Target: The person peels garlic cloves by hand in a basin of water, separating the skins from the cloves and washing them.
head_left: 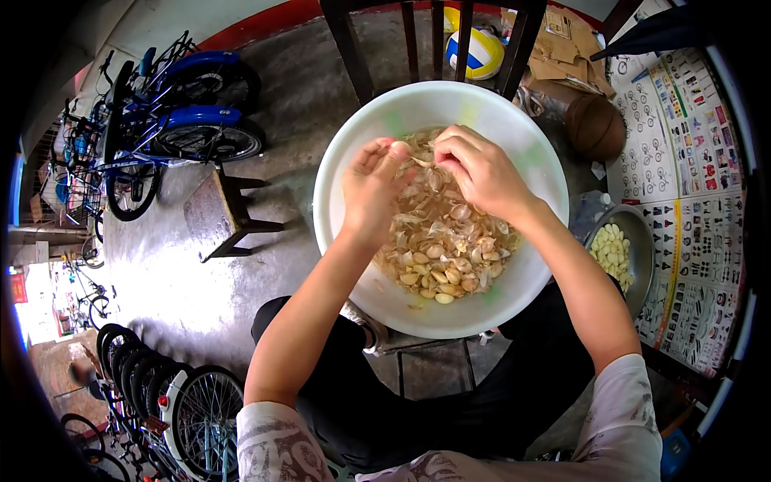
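A large white basin (347, 265) in front of me holds water with unpeeled garlic cloves (434, 277) and loose papery skins. Over its far half, my left hand (373, 189) is closed in a pinch, with what looks like a pale garlic clove at its thumb and fingertips. Close beside it, my right hand (482, 173) is also pinched, fingers bent inward; what they grip is hidden. A strip of garlic skin (422, 162) shows between the two hands. On the right, a metal bowl (641, 277) holds peeled garlic cloves (610, 253).
A dark wooden chair back (423, 40) rises behind the basin. A small wooden stool (217, 213) stands left, near blue bicycles (201, 128). Beyond the basin are a volleyball (475, 54), a cardboard box (562, 52) and a basketball (595, 128). A printed poster (691, 201) lines the right side.
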`<state>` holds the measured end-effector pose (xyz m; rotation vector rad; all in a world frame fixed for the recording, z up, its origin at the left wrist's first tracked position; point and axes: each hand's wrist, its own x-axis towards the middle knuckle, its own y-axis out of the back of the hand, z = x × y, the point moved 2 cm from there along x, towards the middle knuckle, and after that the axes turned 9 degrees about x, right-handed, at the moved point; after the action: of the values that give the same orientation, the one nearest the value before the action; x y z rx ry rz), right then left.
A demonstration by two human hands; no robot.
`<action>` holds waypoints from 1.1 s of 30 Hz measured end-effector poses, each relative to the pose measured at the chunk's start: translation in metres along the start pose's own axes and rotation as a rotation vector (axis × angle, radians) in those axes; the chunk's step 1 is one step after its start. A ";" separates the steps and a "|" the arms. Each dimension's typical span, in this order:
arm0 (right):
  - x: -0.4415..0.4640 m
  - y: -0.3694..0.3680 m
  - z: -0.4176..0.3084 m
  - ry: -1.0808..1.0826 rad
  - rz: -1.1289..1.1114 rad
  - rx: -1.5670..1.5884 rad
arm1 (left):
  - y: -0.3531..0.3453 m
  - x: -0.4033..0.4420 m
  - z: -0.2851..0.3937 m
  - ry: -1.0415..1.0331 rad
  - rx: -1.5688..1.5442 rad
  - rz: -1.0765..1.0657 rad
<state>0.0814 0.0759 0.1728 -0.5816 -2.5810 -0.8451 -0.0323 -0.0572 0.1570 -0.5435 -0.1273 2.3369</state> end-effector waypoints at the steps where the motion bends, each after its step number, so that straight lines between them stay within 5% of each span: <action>1: 0.000 0.000 0.001 -0.050 -0.027 0.084 | 0.002 0.002 0.002 0.023 -0.025 0.064; 2: -0.001 0.001 0.003 -0.050 -0.029 0.084 | 0.005 0.003 0.003 0.045 -0.050 0.129; 4: -0.004 0.003 0.022 -0.597 0.034 0.677 | 0.008 0.008 0.003 0.056 -0.054 0.081; 5: -0.005 0.006 0.032 -0.647 0.020 0.669 | 0.010 0.011 0.001 0.068 -0.059 0.031; 6: -0.010 0.007 0.042 -0.648 0.020 0.668 | 0.015 0.016 -0.004 0.068 -0.060 0.030; 8: -0.025 0.002 0.064 -0.396 -0.363 -0.319 | 0.019 0.027 -0.015 0.057 0.054 -0.179; 9: -0.039 -0.005 0.080 -0.449 -0.467 -0.537 | 0.019 0.030 -0.013 0.059 0.056 -0.179; 14: -0.053 -0.023 0.108 -0.706 -0.396 -0.103 | 0.028 0.050 -0.032 0.059 1.023 -0.160; 15: -0.049 -0.023 0.100 -0.715 -0.426 -0.162 | 0.032 0.050 -0.038 0.061 1.024 -0.151; 17: -0.050 -0.027 0.091 -0.727 -0.460 -0.222 | 0.036 0.046 -0.048 -0.272 1.452 -0.145; 20: -0.052 -0.024 0.082 -0.488 -0.558 -0.518 | 0.037 0.039 -0.061 -0.341 1.739 -0.266; 24: -0.033 0.001 0.053 -0.257 -0.467 -0.639 | 0.035 0.031 -0.073 -0.513 1.876 -0.343; 26: -0.028 0.010 0.047 -0.440 -0.391 -0.202 | 0.026 0.026 -0.063 -0.300 1.895 -0.460; 27: -0.019 0.013 0.043 -0.824 -0.397 0.108 | 0.023 0.027 -0.058 -0.297 1.895 -0.463; 30: -0.017 0.012 0.050 -0.865 -0.373 0.233 | 0.011 0.029 -0.036 -0.249 1.906 -0.416; 32: -0.025 0.010 0.063 -0.864 -0.368 0.172 | 0.009 0.018 -0.017 -0.410 1.724 -0.163; 33: -0.035 0.007 0.086 -0.536 -0.368 -0.070 | 0.012 0.019 -0.018 -0.405 1.724 -0.164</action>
<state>0.0966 0.1248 0.0949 -0.3944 -3.2268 -1.0060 -0.0451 -0.0540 0.1314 0.7511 1.4209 1.5382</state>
